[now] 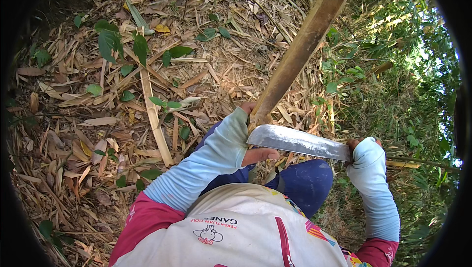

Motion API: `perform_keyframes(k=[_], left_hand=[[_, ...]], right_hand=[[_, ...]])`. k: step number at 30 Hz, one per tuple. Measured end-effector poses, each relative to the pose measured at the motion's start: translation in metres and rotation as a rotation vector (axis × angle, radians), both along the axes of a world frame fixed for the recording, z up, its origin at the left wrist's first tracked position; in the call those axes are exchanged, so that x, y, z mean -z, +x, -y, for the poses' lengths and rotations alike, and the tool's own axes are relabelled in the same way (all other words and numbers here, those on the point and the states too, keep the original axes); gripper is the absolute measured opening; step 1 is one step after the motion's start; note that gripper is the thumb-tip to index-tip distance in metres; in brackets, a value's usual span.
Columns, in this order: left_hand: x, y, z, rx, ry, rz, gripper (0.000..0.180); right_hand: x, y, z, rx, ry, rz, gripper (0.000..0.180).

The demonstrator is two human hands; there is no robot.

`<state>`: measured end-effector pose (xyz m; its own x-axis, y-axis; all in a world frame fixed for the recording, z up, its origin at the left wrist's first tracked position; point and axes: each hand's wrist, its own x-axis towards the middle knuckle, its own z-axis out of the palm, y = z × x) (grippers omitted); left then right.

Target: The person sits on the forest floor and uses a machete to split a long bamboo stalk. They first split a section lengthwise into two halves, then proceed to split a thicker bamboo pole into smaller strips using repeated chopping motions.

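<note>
A long brown bamboo pole [305, 41] slants from the upper right down to its near end in front of me. My left hand [242, 137], covered to the fingers by a light blue sleeve, is closed about that near end. Its thumb shows below the blade, while most of its fingers are hidden. Across the pole's end lies the broad steel blade of a machete [300, 141], its tip close to my left hand. At the blade's right end my right hand [364, 149] is wrapped around the handle, which is mostly covered by the hand.
Dry bamboo leaves and chips [211, 80] litter the ground ahead and to the left. A pale split strip [155, 114] lies left of my left arm. Green undergrowth [393, 95] fills the right side. My bent knee [307, 183] in blue trousers is just below the blade.
</note>
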<state>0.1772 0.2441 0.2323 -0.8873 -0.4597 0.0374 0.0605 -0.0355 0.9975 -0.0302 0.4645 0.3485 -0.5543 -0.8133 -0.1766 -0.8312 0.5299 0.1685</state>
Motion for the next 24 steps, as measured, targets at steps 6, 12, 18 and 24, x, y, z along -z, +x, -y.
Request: perform_keyframes(k=[6,12,18,24], left_hand=[[0.000,-0.001,0.003,-0.007,-0.152,0.036,0.097],[0.002,-0.003,0.002,0.007,-0.068,0.018,0.089],[0.002,-0.005,0.001,-0.062,-0.163,-0.019,0.079],[0.011,-0.013,-0.002,-0.149,0.047,-0.039,0.074]], right_hand=[[0.007,-0.006,-0.005,-0.019,0.000,-0.075,0.016],[0.001,-0.007,0.005,0.038,0.007,-0.028,0.013],[-0.003,-0.010,0.011,0.021,0.058,-0.101,0.021],[-0.004,-0.008,0.021,0.118,0.015,-0.135,0.021]])
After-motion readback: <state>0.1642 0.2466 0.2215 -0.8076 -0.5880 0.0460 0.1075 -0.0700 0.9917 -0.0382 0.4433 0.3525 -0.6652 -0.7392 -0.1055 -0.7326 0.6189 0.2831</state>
